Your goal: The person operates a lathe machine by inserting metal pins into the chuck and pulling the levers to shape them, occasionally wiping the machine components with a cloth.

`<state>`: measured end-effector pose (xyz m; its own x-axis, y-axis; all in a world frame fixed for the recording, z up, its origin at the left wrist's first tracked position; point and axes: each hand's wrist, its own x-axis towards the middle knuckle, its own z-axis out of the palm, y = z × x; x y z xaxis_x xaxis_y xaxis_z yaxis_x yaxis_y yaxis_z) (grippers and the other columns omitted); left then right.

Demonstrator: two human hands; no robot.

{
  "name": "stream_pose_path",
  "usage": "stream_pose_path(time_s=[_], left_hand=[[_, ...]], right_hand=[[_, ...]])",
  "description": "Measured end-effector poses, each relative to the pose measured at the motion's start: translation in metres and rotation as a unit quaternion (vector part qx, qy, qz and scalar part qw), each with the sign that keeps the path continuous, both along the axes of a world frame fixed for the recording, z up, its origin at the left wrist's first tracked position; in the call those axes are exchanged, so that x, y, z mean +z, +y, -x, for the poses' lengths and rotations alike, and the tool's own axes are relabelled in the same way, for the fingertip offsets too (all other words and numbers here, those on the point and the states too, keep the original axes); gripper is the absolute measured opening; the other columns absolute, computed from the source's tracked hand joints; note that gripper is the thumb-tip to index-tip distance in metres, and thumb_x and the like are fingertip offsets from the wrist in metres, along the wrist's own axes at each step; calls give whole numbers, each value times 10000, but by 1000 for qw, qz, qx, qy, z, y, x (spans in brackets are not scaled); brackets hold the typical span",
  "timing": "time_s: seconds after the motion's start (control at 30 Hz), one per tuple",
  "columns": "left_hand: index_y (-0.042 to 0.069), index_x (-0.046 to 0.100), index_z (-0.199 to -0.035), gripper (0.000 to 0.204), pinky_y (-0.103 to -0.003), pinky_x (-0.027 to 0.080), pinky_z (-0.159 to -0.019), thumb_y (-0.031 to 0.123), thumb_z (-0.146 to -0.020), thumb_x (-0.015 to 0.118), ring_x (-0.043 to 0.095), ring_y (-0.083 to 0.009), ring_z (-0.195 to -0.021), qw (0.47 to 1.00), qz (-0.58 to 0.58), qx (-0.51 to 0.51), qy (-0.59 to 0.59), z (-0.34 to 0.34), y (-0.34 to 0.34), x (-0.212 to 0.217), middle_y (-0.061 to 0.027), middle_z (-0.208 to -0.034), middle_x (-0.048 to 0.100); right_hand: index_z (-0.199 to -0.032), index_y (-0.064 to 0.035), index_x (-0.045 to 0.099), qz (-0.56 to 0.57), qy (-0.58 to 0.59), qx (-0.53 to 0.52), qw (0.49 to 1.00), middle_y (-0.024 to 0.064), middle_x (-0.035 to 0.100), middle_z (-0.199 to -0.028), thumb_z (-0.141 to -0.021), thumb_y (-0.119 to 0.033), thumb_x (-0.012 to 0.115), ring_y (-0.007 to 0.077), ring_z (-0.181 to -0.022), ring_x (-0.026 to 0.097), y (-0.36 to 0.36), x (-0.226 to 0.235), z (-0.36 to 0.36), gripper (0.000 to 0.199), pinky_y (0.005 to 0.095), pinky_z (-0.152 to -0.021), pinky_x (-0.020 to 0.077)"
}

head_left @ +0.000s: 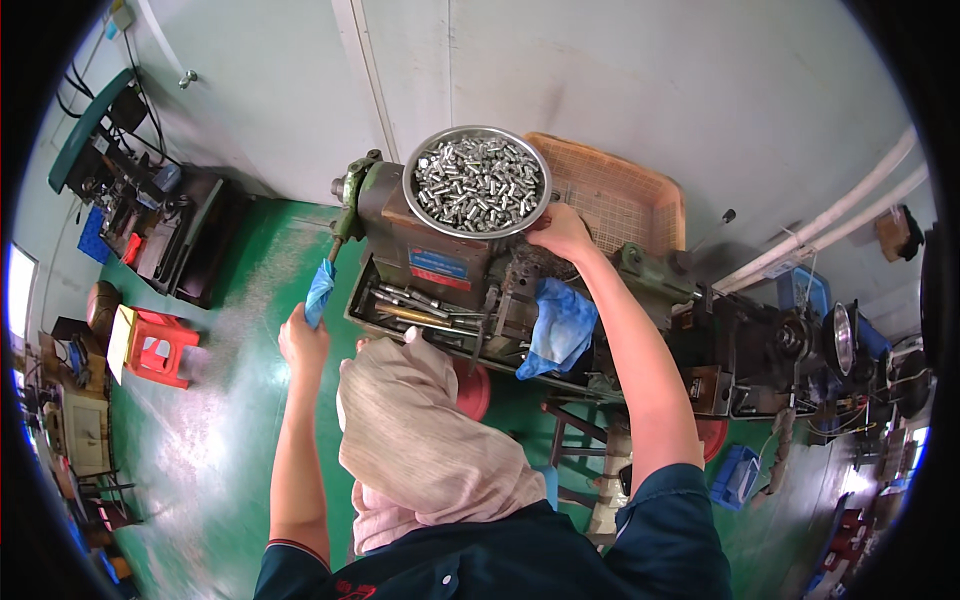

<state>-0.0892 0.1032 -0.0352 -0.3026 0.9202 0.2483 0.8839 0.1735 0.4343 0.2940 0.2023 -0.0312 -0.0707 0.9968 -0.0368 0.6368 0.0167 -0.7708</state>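
Over a green floor, left hand (303, 342) grips a blue-wrapped lever (320, 288) — right hand (563, 232) clasps the bowl's (478, 183) rim.

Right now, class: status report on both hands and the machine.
Left hand gripping blue-wrapped lever. Right hand at bowl rim. Bowl full of metal parts, on machine.

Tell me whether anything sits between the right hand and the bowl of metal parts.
Nothing visible does. The right hand is already at the lower right rim of the metal bowl; whether it touches the rim cannot be told. The left hand grips a blue-wrapped lever.
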Motion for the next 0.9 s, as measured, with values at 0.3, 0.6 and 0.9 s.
stream_pose_path(time_s=[0.3,0.6,0.9], left_hand=[[40,563,-893,255,-410,428,-609,137,-658,544,549,-353,-704,998,27,-18,62,26,15,-31,-195,-739,568],[24,496,-1058,356,-380,417,-703,181,-739,509,534,-317,-858,977,1,-106,183,144,83,-63,-174,-954,552],[32,477,-1092,412,-380,411,-735,298,-777,478,517,-312,-910,979,95,-79,160,139,81,-50,-157,-1014,536]], right_hand=[[-726,-114,640,-36,-68,-24,997,111,601,-724,-533,-160,607,269,-708,582,-4,7,7,201,360,-632,456],[-699,-105,639,-105,-186,-93,972,133,600,-751,-555,-212,605,282,-824,545,8,13,-9,183,420,-793,365],[-1053,-105,541,77,-437,-256,859,66,424,-1190,-808,-445,347,270,-1171,262,-56,59,-163,462,483,-957,138]])
